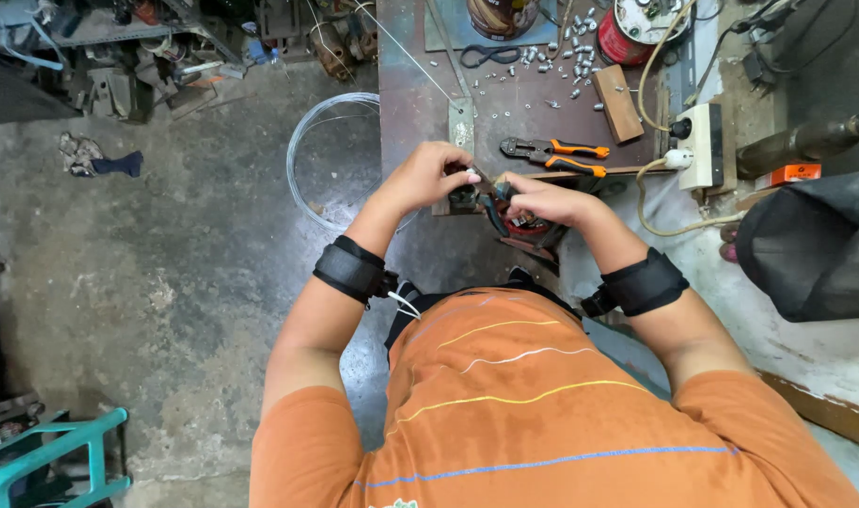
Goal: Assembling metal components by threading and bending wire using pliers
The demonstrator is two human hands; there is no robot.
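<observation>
My left hand (427,176) and my right hand (542,200) meet at the near edge of a dark metal workbench (410,103). Both pinch a small dark metal part (481,193) between their fingertips; it is too small to tell its shape. Under my right hand sits a dark tool with red and green parts (519,226), partly hidden. Orange-handled pliers (556,155) lie on the bench just beyond my right hand. Black bands wrap both wrists.
Several small silver pieces (551,61) are scattered at the bench's far end beside a wooden block (619,103). A white power socket block (702,146) stands right. A coil of wire (330,160) lies on the concrete floor left; a teal stool (44,461) stands at bottom left.
</observation>
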